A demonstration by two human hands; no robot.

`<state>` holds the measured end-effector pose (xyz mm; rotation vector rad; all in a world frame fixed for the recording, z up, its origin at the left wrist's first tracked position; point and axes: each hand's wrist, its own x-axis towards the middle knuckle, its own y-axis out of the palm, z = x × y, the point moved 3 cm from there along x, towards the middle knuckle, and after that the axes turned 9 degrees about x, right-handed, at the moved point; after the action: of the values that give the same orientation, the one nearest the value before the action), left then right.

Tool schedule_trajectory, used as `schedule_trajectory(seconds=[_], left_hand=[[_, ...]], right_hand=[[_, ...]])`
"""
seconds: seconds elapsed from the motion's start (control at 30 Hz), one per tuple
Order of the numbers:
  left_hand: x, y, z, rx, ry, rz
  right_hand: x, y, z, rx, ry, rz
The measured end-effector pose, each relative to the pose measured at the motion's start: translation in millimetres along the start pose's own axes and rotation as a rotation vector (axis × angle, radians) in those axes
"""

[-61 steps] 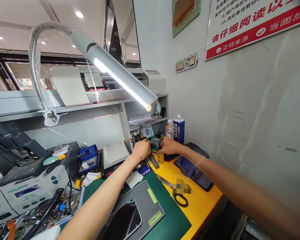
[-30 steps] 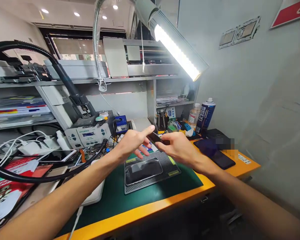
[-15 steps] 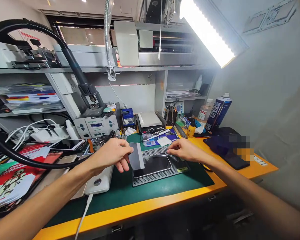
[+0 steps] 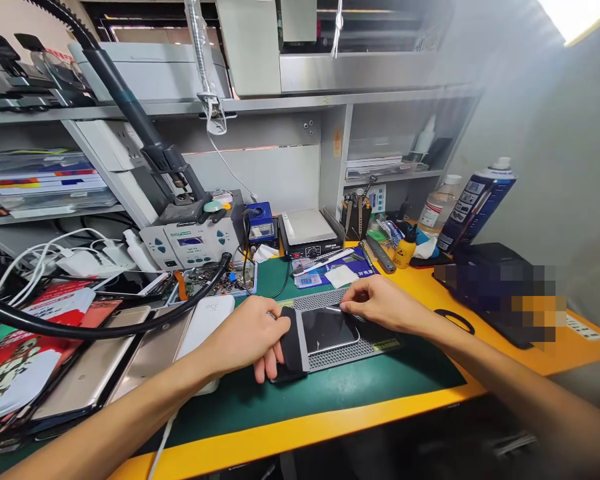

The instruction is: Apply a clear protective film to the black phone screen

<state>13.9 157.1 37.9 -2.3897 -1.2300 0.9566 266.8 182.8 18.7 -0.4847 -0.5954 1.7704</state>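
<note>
A black-screened phone lies face up on a grey perforated mat. In my left hand is a dark flat squeegee with a pale straight edge. That edge lies across the left part of the phone's screen and hides its left end. My right hand is at the phone's far right corner, thumb and finger pinched on the edge of a thin clear film. Most of the film is hard to make out against the glossy screen.
A white power bank with a cable lies left of my left hand. Behind stand a grey hot-air station and a small heating plate. A yellow bottle and a blue spray can stand at right. A black hose arches across the left.
My left hand has brought the squeegee down onto the phone's left part. My right hand stays pinched at the far right corner. The view has tilted down and come closer.
</note>
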Motion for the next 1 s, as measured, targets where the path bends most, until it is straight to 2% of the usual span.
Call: schedule_trajectory(seconds=[0.6,1.0], left_hand=[[18,2,-2,-0.023,-0.075,-0.03],[16,1,-5,-0.013,-0.068,-0.035]], right_hand=[[4,-2,13,0.062,0.068,-0.019],[8,-2,35,0.296,0.065,0.057]])
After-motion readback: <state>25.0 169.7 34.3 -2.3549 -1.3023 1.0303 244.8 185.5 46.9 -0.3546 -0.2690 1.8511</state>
